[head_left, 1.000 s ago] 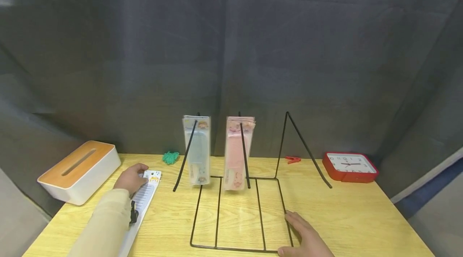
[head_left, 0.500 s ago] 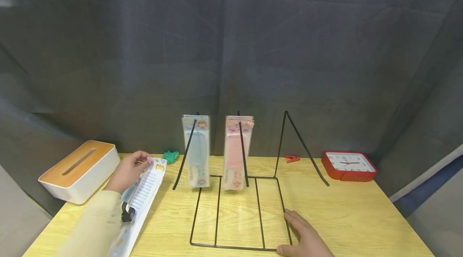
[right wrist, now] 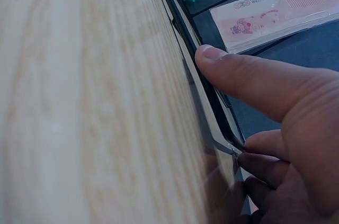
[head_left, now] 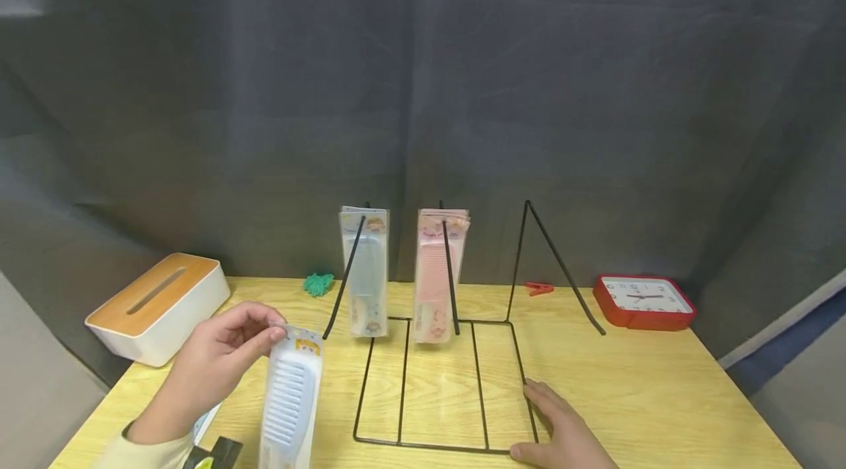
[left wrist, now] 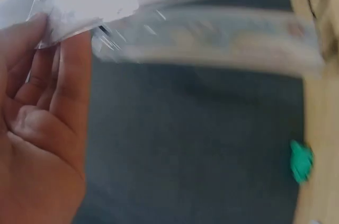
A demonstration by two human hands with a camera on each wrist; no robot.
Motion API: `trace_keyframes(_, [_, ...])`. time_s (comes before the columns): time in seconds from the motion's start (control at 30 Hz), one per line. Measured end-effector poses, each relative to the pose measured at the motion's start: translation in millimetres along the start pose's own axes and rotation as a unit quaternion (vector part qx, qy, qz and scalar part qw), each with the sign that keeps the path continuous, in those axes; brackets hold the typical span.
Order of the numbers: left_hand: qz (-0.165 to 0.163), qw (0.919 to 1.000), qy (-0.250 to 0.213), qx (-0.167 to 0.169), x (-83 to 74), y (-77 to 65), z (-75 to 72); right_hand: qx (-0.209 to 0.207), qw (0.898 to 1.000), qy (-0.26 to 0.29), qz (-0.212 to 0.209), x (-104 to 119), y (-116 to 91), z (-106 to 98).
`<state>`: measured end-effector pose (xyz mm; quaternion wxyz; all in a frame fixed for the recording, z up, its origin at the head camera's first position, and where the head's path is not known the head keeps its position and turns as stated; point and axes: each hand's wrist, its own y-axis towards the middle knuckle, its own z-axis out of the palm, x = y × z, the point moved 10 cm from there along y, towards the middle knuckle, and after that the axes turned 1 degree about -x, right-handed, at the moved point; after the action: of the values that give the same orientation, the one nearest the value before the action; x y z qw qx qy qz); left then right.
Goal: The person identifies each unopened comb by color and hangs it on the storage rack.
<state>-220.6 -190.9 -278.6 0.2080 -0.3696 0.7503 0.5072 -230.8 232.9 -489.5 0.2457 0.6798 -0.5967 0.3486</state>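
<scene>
Between thumb and fingers, my left hand (head_left: 218, 362) pinches the top of a clear pack with a pale blue comb (head_left: 287, 403), which hangs upright at the table's front left. Glare covers part of this pack in the left wrist view. My right hand (head_left: 562, 425) grips the front right corner of a black wire display rack (head_left: 479, 388), thumb at the front bar and fingers at the side bar. Blue comb packs (head_left: 367, 278) hang on the rack's left hook and pink comb packs (head_left: 432, 285) on its middle hook. The right hook (head_left: 551, 249) carries nothing.
Another pack (head_left: 206, 421) lies partly hidden behind the left wrist. A tissue box (head_left: 161, 307) with a wooden lid stands at left. Behind the rack are a green bundle (head_left: 318, 285) and a red clip (head_left: 539, 288). A red clock (head_left: 644, 302) sits at right.
My left hand has lifted the blue comb pack from the table and drawn it nearer, turning it upright. My right hand has stayed at the rack's corner.
</scene>
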Motion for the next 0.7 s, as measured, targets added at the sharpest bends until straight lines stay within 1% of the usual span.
trace_keyframes(0.03, [0.022, 0.9994, -0.025, -0.002, -11.4, -1.8, 2.4, -0.001, 1.0, -0.001, -0.002, 0, 0, -1])
trace_keyframes(0.13, [0.061, 0.9952, -0.077, -0.002, -38.1, -4.9, 8.7, 0.0, 1.0, 0.002, -0.003, 0, -1, -2])
trace_keyframes(0.23, [0.083, 0.9891, -0.122, -0.004, -54.1, -6.6, 13.4, 0.001, 1.0, 0.003, -0.005, 0, -2, -2])
trace_keyframes(0.3, [0.079, 0.9881, -0.132, -0.005, -57.9, -6.9, 16.5, 0.0, 1.0, 0.003, -0.004, -1, -2, -2])
trace_keyframes(0.4, [0.091, 0.9821, -0.165, -0.008, -62.1, -7.4, 19.9, -0.002, 1.0, 0.0, -0.005, -1, -1, -1])
trace_keyframes(0.53, [0.093, 0.9812, -0.168, -0.02, -64.3, -6.6, 21.1, -0.001, 1.0, 0.001, -0.004, -1, 0, 0])
trace_keyframes(0.7, [0.067, 0.9888, -0.13, -0.032, -64.3, -2.5, 22.0, -0.001, 1.0, 0.002, -0.002, -2, 1, 0])
